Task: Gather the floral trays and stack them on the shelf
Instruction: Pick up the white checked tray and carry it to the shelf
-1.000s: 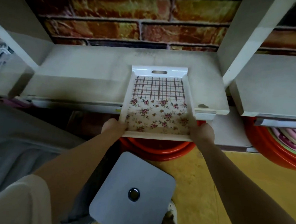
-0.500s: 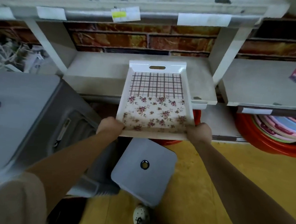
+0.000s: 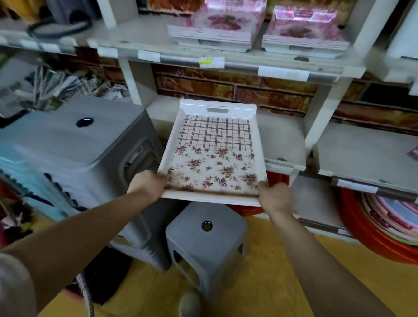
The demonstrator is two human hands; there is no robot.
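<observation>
head view: floral tray [image 3: 213,158], white rim, plaid on the far half, roses on the near half, held about level by its two near corners. left hand [image 3: 146,185] grips the near-left corner, fingers curled round the rim; right hand [image 3: 275,197] grips the near-right corner the same way. the tray's far end with the handle slot lies over the middle shelf board [image 3: 281,138] and its near end sticks out past the board's front edge; can't tell if it touches the board. above the tray, on the upper board, two stacks of pink floral trays [image 3: 217,30] [image 3: 305,34] side by side, blurred. behind the tray, brick wall [image 3: 232,88]. white upright post [image 3: 322,111] stands right of the tray's far-right corner. big grey stool stack [image 3: 80,144] just beside the tray's left rim. small grey stool [image 3: 204,242] below the tray's near edge, on yellow floor. red basin [image 3: 278,180] partly hidden under the tray's right side. nested coloured basins [image 3: 391,220] lower, well right of the tray.
</observation>
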